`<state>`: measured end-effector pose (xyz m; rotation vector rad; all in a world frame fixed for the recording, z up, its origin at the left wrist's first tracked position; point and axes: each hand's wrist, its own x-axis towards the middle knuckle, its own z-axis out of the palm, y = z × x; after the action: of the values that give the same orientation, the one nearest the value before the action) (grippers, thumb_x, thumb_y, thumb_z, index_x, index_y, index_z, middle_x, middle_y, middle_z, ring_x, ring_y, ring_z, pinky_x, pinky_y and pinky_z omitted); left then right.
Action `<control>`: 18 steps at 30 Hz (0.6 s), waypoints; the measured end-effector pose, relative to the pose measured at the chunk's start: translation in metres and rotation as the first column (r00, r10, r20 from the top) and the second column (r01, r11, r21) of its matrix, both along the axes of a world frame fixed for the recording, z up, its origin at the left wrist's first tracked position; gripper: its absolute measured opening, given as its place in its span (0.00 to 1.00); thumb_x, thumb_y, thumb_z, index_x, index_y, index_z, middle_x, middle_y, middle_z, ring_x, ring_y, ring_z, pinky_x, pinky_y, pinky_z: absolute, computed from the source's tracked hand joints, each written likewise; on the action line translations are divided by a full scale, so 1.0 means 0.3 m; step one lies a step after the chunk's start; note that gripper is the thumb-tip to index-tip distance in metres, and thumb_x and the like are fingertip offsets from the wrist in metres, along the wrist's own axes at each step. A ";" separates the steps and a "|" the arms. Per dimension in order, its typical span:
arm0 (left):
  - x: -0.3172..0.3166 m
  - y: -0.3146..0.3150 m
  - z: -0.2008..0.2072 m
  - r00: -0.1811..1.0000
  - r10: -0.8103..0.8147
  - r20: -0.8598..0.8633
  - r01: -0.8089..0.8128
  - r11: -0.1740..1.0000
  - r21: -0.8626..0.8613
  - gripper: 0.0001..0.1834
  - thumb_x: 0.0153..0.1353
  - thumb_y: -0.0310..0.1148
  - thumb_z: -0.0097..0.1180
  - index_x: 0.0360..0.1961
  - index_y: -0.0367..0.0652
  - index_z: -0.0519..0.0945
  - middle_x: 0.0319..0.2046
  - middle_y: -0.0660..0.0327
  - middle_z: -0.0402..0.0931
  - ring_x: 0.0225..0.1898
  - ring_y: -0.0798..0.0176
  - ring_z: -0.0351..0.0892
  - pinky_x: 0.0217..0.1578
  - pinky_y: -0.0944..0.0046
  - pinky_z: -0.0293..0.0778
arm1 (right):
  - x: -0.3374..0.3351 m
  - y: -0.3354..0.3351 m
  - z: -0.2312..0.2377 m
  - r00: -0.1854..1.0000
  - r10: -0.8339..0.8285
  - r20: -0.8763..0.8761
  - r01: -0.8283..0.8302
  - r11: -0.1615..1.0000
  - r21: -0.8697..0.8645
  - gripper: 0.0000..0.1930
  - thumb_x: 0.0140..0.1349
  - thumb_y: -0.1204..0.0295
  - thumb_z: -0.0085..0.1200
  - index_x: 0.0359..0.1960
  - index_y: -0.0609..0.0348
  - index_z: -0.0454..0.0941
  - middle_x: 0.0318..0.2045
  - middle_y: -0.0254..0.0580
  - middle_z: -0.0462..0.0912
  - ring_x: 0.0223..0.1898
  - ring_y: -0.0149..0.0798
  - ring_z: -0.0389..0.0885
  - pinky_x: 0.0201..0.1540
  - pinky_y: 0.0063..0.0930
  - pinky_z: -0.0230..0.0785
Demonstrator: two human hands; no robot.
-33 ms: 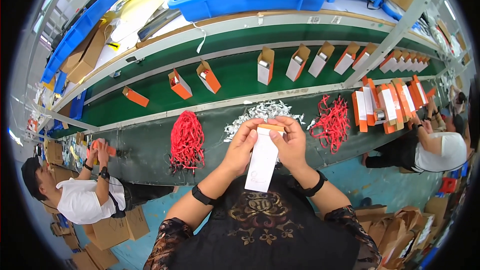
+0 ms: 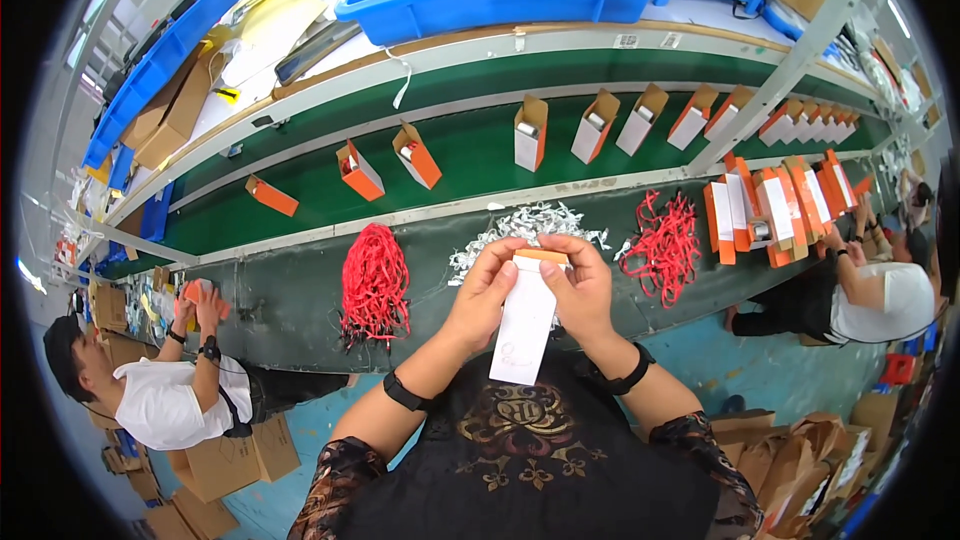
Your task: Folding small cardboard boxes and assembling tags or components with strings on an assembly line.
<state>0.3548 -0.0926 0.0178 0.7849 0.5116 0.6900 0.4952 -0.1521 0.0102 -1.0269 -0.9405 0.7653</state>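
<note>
A narrow white box [image 2: 522,325] with an orange top edge is held upright before my chest. My left hand [image 2: 487,285] grips its upper left side, thumb on the white face. My right hand [image 2: 580,285] holds the upper right side the same way, with the fingertips of both hands meeting at the top. Just beyond my hands lies a heap of small white and silver pieces [image 2: 530,224]. To its left is a bundle of red cords [image 2: 374,275], and to its right a looser pile of red cords [image 2: 664,245].
A green conveyor belt [image 2: 470,155] behind the dark bench carries several open orange and white boxes [image 2: 530,134]. More boxes [image 2: 770,210] stand at the right. Above is a shelf with a blue tray [image 2: 500,5]. One person [image 2: 180,380] works at the left, another [image 2: 880,300] at the right.
</note>
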 end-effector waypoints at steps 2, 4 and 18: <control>-0.006 0.004 -0.009 0.999 0.023 -0.041 -0.016 0.985 0.169 0.18 0.69 0.28 0.51 0.58 0.42 0.66 0.51 0.60 0.72 0.53 0.68 0.72 0.54 0.65 0.70 | -0.011 -0.005 0.005 0.981 -0.044 -0.192 0.040 0.999 -0.024 0.12 0.60 0.85 0.57 0.46 0.67 0.78 0.51 0.46 0.75 0.54 0.38 0.77 0.53 0.31 0.74; -0.018 0.016 0.003 0.998 0.018 -0.063 -0.004 0.976 0.217 0.15 0.68 0.27 0.53 0.54 0.42 0.69 0.52 0.59 0.72 0.55 0.66 0.71 0.55 0.65 0.69 | -0.011 -0.008 -0.017 0.997 0.048 -0.065 -0.051 0.998 -0.032 0.13 0.61 0.83 0.59 0.47 0.67 0.78 0.50 0.45 0.76 0.50 0.36 0.79 0.49 0.25 0.77; -0.101 0.040 -0.029 0.992 -0.044 0.119 0.025 0.988 0.153 0.09 0.62 0.24 0.59 0.44 0.38 0.78 0.53 0.56 0.71 0.56 0.61 0.71 0.58 0.60 0.68 | -0.052 0.006 0.029 0.967 0.024 0.256 -0.039 0.998 0.054 0.10 0.59 0.76 0.62 0.41 0.65 0.82 0.41 0.44 0.82 0.43 0.36 0.81 0.48 0.29 0.73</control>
<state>0.3247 -0.0805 0.0091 0.8862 0.3368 0.7460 0.4796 -0.1503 0.0189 -1.0779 -1.1954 0.6366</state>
